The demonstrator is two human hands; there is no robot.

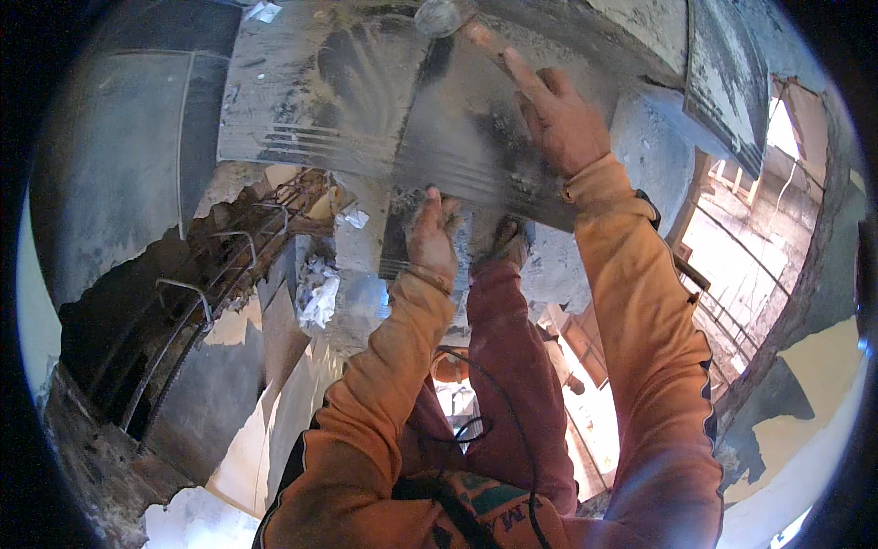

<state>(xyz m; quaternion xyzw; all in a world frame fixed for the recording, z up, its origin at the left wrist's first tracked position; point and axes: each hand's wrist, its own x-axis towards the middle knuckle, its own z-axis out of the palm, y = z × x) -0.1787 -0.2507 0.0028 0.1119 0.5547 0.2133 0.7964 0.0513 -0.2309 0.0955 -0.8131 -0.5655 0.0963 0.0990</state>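
My right hand (567, 123) is closed round the wooden handle (483, 38) of a hammer, its index finger stretched along it. The hammer's round, dusty metal head (438, 16) is over a dark grey stone stair slab (311, 101) with grooves along its front edge. Below that edge, my left hand (432, 240) is closed with the thumb pointing up, beside a dark upright strip of stone (395, 220). Whatever its fingers grip is hidden. Pale dust and dark smears cover the slab.
On the left, bent steel bars (197, 295) stick out of a broken, dark gap in the concrete. Crumpled white paper (320, 295) lies near it. Another stone slab (729, 78) leans at upper right, above a bright opening with bars (745, 265). A black cable (498, 389) hangs before my legs.
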